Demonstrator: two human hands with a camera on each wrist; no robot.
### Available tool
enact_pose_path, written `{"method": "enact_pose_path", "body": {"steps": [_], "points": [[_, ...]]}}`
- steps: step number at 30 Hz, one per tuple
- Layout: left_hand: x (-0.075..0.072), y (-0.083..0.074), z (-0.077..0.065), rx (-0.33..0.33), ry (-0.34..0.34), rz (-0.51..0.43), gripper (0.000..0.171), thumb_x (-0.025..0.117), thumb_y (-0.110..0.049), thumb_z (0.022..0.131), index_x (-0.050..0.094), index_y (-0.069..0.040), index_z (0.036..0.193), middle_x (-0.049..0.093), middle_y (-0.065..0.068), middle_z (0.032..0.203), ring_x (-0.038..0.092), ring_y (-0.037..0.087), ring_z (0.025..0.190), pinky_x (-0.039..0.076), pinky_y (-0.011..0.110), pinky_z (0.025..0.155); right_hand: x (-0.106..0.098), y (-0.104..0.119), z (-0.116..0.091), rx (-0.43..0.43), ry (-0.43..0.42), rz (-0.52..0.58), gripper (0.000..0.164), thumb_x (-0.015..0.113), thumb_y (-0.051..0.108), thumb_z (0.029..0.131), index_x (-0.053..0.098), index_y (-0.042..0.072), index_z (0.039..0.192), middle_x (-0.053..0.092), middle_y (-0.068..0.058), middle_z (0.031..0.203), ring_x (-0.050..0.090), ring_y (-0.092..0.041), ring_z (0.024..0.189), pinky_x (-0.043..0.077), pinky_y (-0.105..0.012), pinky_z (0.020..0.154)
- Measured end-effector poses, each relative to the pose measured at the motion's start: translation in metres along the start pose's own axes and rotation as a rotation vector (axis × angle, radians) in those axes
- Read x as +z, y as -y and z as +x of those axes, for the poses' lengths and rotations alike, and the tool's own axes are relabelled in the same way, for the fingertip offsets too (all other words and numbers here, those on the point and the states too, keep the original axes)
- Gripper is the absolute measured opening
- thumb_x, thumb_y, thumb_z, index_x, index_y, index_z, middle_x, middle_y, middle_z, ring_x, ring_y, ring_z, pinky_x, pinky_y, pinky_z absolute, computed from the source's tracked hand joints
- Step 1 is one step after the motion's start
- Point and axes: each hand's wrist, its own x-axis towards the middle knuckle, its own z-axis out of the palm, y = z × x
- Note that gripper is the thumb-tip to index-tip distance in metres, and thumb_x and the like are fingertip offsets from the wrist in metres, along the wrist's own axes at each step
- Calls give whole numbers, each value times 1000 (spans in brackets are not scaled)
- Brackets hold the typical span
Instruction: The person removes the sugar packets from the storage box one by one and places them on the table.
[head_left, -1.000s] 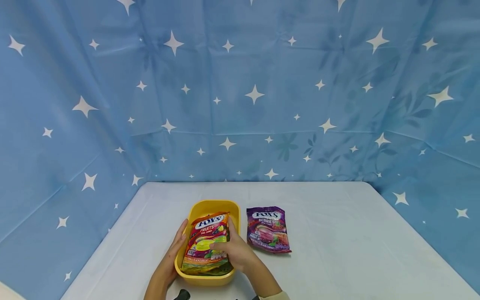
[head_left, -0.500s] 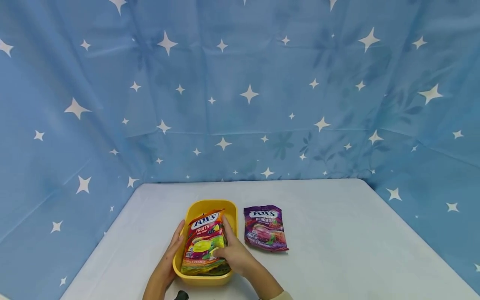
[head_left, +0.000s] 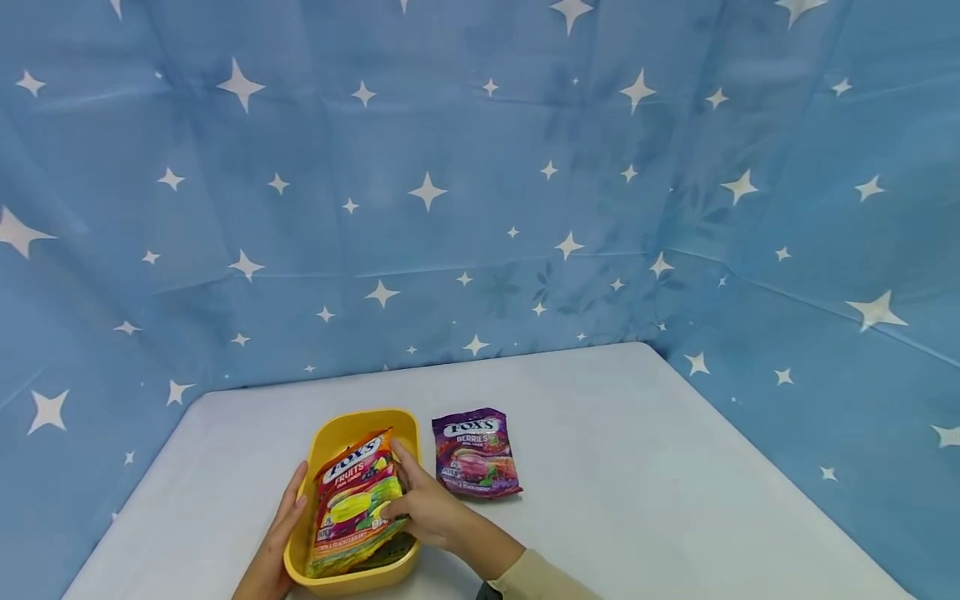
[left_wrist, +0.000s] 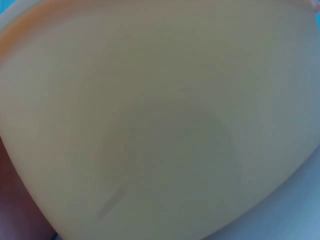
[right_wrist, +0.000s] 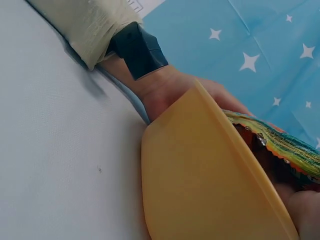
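A red and orange bag of Fox's fruit candy lies tilted in a yellow plastic tub, its right side raised. My right hand grips this bag's right edge, thumb on the front and fingers behind. Under it, a greenish package shows at the tub's lower right, its kind hidden. My left hand rests with fairly straight fingers along the tub's left outer wall. The pale tub wall fills the left wrist view. In the right wrist view the bag's striped end shows above the rim.
A purple bag of Fox's berries candy lies flat on the white table, just right of the tub. Behind the table hangs a blue curtain with white stars.
The head view has swung right, so the tub, both bags and the hands appear further left. The fruit candy bag is tilted more, baring more of the package under it.
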Motion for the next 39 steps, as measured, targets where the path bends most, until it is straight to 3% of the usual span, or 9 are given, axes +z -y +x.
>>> {"method": "enact_pose_path", "body": {"steps": [4, 8, 11, 15, 19, 25, 31, 35, 39], "points": [[-5, 1, -4, -6, -3, 23, 62, 22, -49, 97, -16, -33, 144, -13, 15, 152, 7, 37, 135, 38, 46, 100, -5, 5, -3, 15, 40, 71, 92, 45, -25, 75, 17, 26, 147, 22, -11, 150, 36, -35, 130, 34, -53, 102], [-6, 1, -3, -36, 21, 3, 63, 23, -52, 96, -17, -37, 143, -14, 14, 152, 7, 36, 135, 36, 47, 102, -16, 16, -15, -2, 40, 113, 88, 43, -24, 77, 20, 25, 146, 22, -11, 150, 32, -36, 132, 32, -52, 104], [-7, 0, -4, -51, 29, -22, 63, 23, -53, 96, -17, -40, 142, -12, 13, 153, 16, 33, 134, 36, 45, 102, -24, 29, -27, -42, 59, 123, 86, 42, -22, 79, 19, 25, 146, 17, -10, 152, 31, -35, 132, 32, -51, 103], [-9, -1, -6, -61, 49, -61, 61, 23, -54, 95, -17, -43, 140, -12, 11, 153, 37, 10, 120, 41, 37, 97, -39, 49, -45, -96, 86, 108, 86, 43, -20, 80, 17, 28, 146, 14, -10, 152, 34, -33, 130, 35, -49, 101], [-10, 0, -6, -39, 84, -71, 62, 24, -52, 96, -19, -42, 140, -18, 9, 152, 42, -7, 107, 41, 29, 95, -59, 69, -63, -142, 75, 69, 86, 42, -19, 81, 13, 29, 147, 12, -11, 151, 35, -31, 127, 39, -45, 100], [-5, 5, -5, -28, 92, -95, 65, 25, -51, 96, -20, -39, 141, -12, 11, 153, 31, 17, 124, 40, 40, 98, -95, 92, -87, -211, 43, 11, 89, 38, -20, 83, 3, 29, 147, 6, -11, 151, 36, -29, 126, 44, -39, 97], [-5, 8, -4, 13, 71, -49, 66, 26, -48, 97, -18, -32, 144, -15, 11, 153, 10, 30, 136, 37, 32, 99, -129, 106, -99, -276, -20, -47, 88, 33, -22, 82, -4, 24, 148, 1, -13, 152, 40, -23, 121, 48, -33, 92], [-2, 8, -1, 75, 76, -35, 67, 27, -44, 98, -18, -24, 145, -19, 10, 152, -6, 33, 139, 19, 43, 109, -151, 113, -104, -292, -85, -85, 87, 31, -22, 81, -5, 21, 148, 0, -14, 152, 45, -19, 114, 50, -31, 87], [0, 6, 1, 67, 40, -85, 70, 33, -43, 97, -14, -24, 145, -19, 5, 152, -12, 32, 139, -1, 54, 110, -171, 115, -106, -286, -150, -109, 87, 31, -22, 81, -8, 20, 147, -1, -16, 151, 47, -16, 110, 50, -30, 85]]}}
